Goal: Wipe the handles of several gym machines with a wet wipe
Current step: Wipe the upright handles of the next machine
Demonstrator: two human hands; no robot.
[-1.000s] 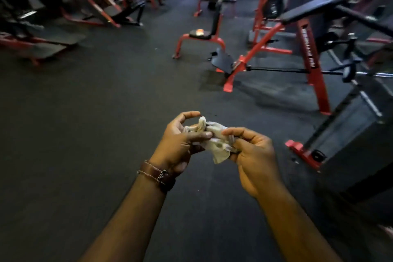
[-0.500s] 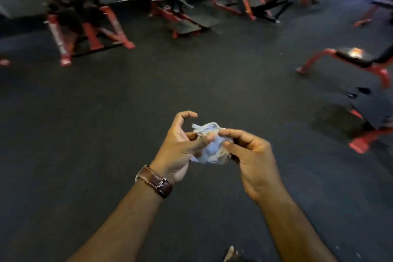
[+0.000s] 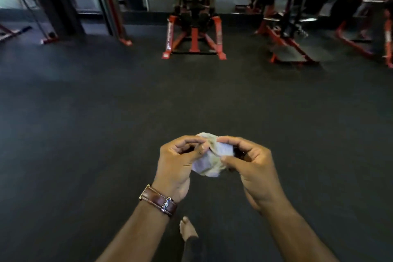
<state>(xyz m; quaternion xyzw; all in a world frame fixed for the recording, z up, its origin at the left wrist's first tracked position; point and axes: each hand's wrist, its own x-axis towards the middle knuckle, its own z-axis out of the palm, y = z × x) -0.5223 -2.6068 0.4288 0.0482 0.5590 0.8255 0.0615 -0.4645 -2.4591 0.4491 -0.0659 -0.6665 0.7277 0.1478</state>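
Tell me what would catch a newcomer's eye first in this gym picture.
First, the crumpled wipe low in the middle, pinched between the left hand and the right hand. A brown watch strap sits on the left wrist. Beyond the dark floor, a red and black machine stands straight ahead, with more red frames to the right.

Dim, motion-blurred gym machines point(image 3: 194, 17); wide-angle bending at edges.
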